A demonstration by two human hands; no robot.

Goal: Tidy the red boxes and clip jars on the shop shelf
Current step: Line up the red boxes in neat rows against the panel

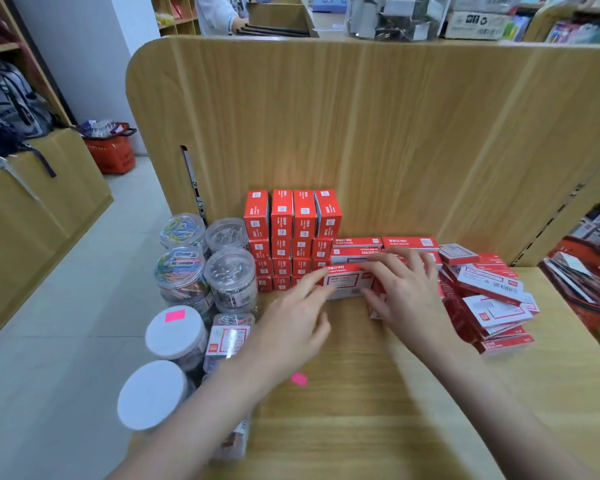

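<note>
On the wooden shelf (361, 410) a red and white box (347, 284) stands in front of a row of flat red boxes (409, 242). My left hand (291, 323) touches its left end with straight fingers. My right hand (402, 289) holds its right end, fingers over the top and thumb below. Upright red boxes (291, 216) are stacked neatly at the back. A loose heap of red boxes (492, 306) lies to the right. Clear jars of coloured clips (181, 268) and metal clips (231, 275) stand at the left, with white-lidded jars (175, 332) in front.
The tall wooden back panel (361, 133) closes the shelf behind. A pink sticker (299, 378) lies on the shelf. A red basket (113, 150) stands on the floor at left, another red basket (586, 282) at right. A person stands behind the far counter.
</note>
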